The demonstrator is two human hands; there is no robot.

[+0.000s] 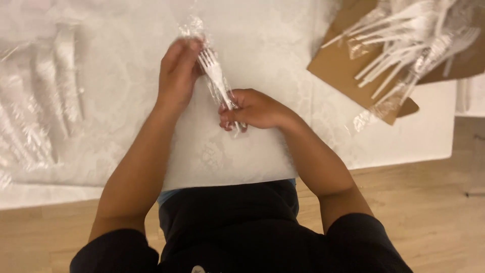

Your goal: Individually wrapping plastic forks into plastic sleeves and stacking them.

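A white plastic fork [214, 76] lies inside a clear plastic sleeve [193, 26] above the white tablecloth [262, 45]. My left hand [178, 71] pinches the sleeve by the fork's tines. My right hand [252, 108] grips the fork's handle end through the sleeve. The fork slants from upper left to lower right between the two hands.
At the upper right lies a brown cardboard piece [343, 65] under a heap of several loose white plastic forks [404, 40] and clear wrappers. Several wrapped cutlery packets [55, 76] lie along the table's left side. The table's near edge meets a wooden floor [444, 217].
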